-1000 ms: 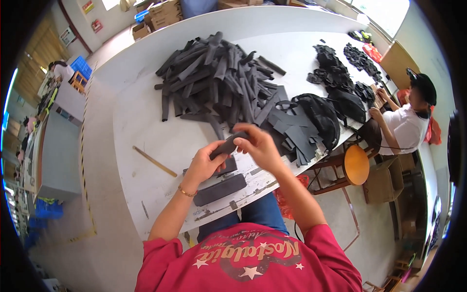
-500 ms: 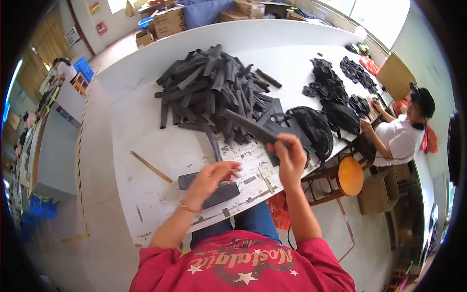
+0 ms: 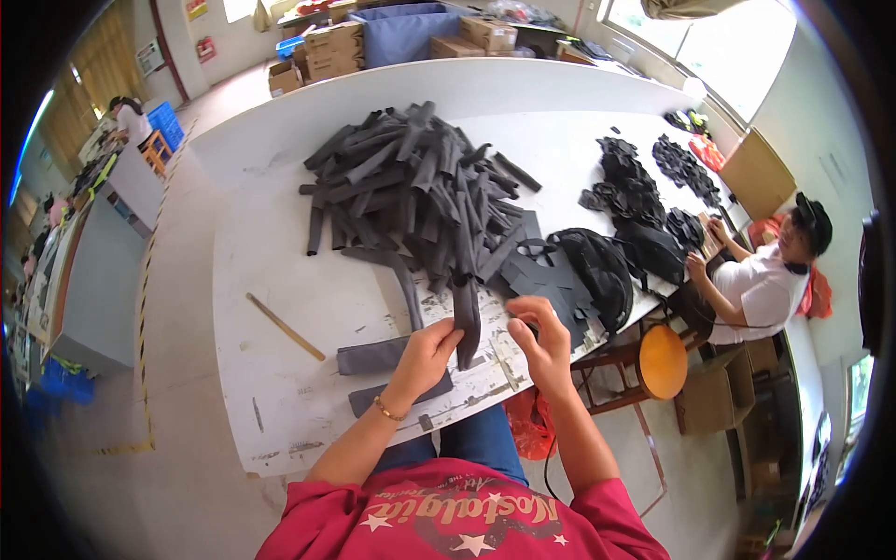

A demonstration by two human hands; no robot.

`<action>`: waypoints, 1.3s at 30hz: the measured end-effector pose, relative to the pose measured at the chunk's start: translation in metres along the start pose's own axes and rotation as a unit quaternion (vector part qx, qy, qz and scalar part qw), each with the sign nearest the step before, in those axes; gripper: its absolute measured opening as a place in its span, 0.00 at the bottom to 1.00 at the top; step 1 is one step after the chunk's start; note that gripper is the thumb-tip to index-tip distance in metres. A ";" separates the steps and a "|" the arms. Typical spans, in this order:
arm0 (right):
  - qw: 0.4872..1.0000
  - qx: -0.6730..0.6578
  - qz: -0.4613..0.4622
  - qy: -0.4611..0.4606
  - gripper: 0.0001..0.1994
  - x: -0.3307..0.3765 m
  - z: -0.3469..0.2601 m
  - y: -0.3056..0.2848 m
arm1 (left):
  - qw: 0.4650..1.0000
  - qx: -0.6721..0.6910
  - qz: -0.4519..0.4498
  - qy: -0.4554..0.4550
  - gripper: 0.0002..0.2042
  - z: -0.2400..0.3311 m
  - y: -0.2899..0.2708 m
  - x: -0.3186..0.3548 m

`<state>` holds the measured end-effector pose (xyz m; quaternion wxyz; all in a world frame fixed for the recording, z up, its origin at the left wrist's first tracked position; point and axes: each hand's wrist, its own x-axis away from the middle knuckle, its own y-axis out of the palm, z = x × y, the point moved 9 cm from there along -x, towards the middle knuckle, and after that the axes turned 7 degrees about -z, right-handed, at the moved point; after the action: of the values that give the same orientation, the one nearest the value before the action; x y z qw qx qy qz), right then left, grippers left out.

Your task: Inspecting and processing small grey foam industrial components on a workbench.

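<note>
My left hand [image 3: 429,353] pinches the lower end of a dark grey tube-like strip [image 3: 467,322], which points away from me toward the pile. Its exact material cannot be made out. To the right of it, my right hand [image 3: 543,347] is apart from the strip, thumb and fingers curved and parted. Under and beside my left forearm lie two flat dark grey strips [image 3: 371,357] near the table's front edge. Beyond my hands rises a large heap of similar rolled strips [image 3: 401,177].
A thin wooden stick [image 3: 285,327] lies left on the white table [image 3: 271,233]. Flat dark pieces [image 3: 551,289] and a black bag [image 3: 597,271] sit at right. A co-worker [image 3: 761,280] handles small black parts beyond an orange-topped stool [image 3: 663,362]. Cartons [image 3: 333,51] stand behind.
The strip has passed from my right hand to my left and swung to point away from me. My right hand has let go and opened; my left has moved right and closed.
</note>
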<state>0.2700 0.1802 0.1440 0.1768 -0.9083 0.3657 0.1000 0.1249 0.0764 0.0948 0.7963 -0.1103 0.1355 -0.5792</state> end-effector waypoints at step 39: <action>0.728 0.553 0.095 0.394 0.07 0.253 0.124 -0.227 | 0.841 0.522 -0.016 -0.142 0.14 -0.062 0.032 0.036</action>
<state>0.6023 0.2221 0.0084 0.4775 -0.5683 0.4770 -0.4706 0.1426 0.0504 0.0231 0.7370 0.2381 -0.3031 -0.5552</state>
